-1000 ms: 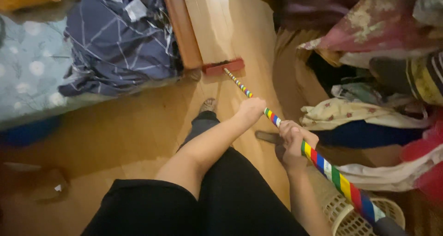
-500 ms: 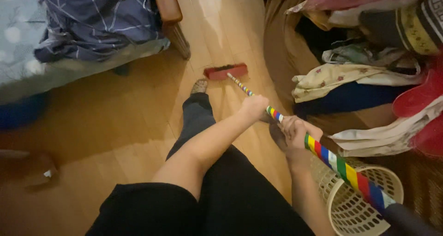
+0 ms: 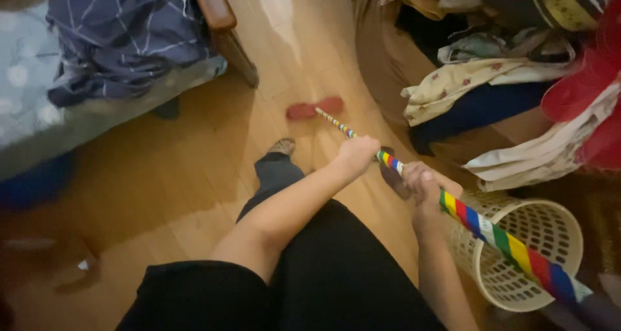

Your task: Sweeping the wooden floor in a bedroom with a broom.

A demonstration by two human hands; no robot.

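Observation:
Both my hands grip a broom with a rainbow-striped handle. My left hand holds it further down the stick, my right hand closer to me. The red broom head rests on the wooden floor ahead of my feet. My legs in black trousers fill the lower middle, one foot just behind the broom head.
A bed with a dark blue checked blanket and a wooden frame stands at upper left. A heap of clothes lies at upper right. A cream perforated basket stands under the handle at lower right.
The broom head has slid back along the floor, away from the bed's corner and toward my feet. The view has tilted, bringing the basket further into sight.

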